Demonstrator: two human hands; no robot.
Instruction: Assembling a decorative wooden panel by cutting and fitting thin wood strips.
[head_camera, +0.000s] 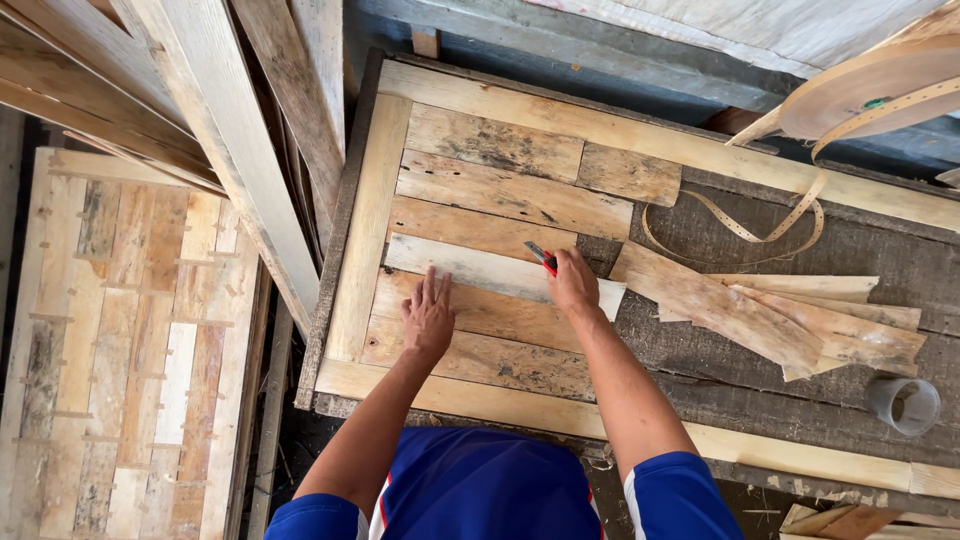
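The left hand (427, 318) is laid flat, fingers extended and slightly spread, pressed on the wooden slats just below a pale strip (500, 271). The right hand (572, 283) is closed around a red utility knife (542, 258), its blade end set against the pale strip's upper edge. The strip lies across a framed slat panel (372, 215). Loose veneer offcuts (790, 315) are stacked to the right, with a grey cup (903, 404) near them and a roll of edge banding (870, 90) above.

Blue short-sleeved shirt; white-and-red side stripes
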